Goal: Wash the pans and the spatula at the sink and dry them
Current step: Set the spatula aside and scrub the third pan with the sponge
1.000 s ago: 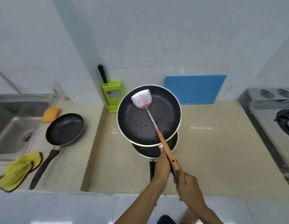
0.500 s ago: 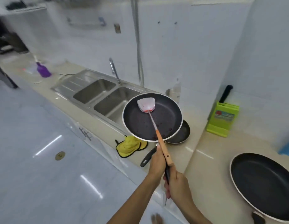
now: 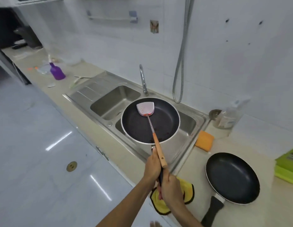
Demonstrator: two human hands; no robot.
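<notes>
We hold the dirty pan out ahead over the sink, its handle running back into both hands: left hand forward, right hand behind. The spatula lies inside, along the same axis.

At frame centre, a black pan with a pale rim bears red specks, and the spatula in it has a silvery blade spotted red and a light wooden handle. Lower right lies a second black pan, with an orange sponge above it and a yellow, dark-edged cloth to its left. A purple bottle stands upper left on the beige counter, beside the steel-grey sink.
</notes>
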